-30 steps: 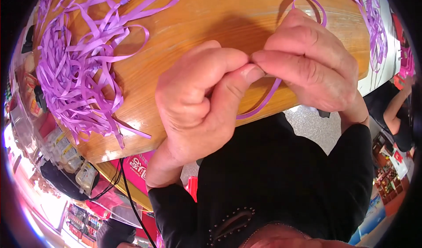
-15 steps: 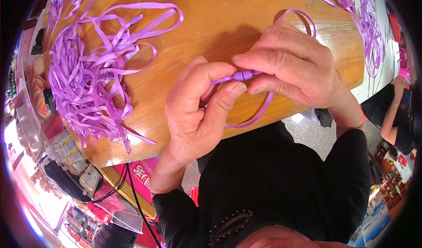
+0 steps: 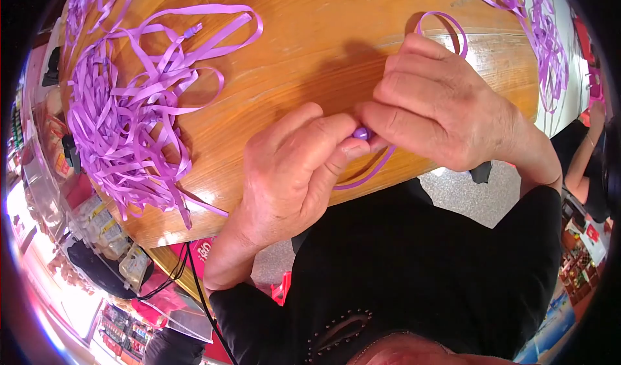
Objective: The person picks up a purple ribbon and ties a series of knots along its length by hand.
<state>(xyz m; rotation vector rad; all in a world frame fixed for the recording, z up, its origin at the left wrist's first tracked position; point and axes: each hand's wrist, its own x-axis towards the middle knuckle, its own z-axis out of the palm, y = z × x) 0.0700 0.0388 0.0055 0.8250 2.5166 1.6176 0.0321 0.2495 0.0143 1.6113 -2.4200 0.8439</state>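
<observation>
Over the near part of the table, my left hand (image 3: 284, 171) and my right hand (image 3: 446, 109) meet fingertip to fingertip. Between them shows a small glossy purple plastic clasp (image 3: 361, 133), mostly covered by fingers. My left thumb and index finger pinch its left side, while the right fingers close around the other side. The clasp belongs to a narrow purple lanyard (image 3: 369, 178), whose ribbon hangs in a loop below my hands. Another ribbon loop (image 3: 445, 14) rises beyond my right hand. Whether the clasp's halves are joined is hidden.
A tangled heap of purple lanyards (image 3: 123, 126) covers the left of the wooden table (image 3: 291, 54). More purple ribbons (image 3: 550, 61) hang at the far right by a white marbled surface. Black cables (image 3: 192, 281) run down beside the table's near left edge. Another person's arm (image 3: 582, 158) shows at right.
Both hands have drawn closer together and moved slightly nearer me. My fingers now cover most of the clasp, which was more exposed before. My right hand has turned more knuckles-up.
</observation>
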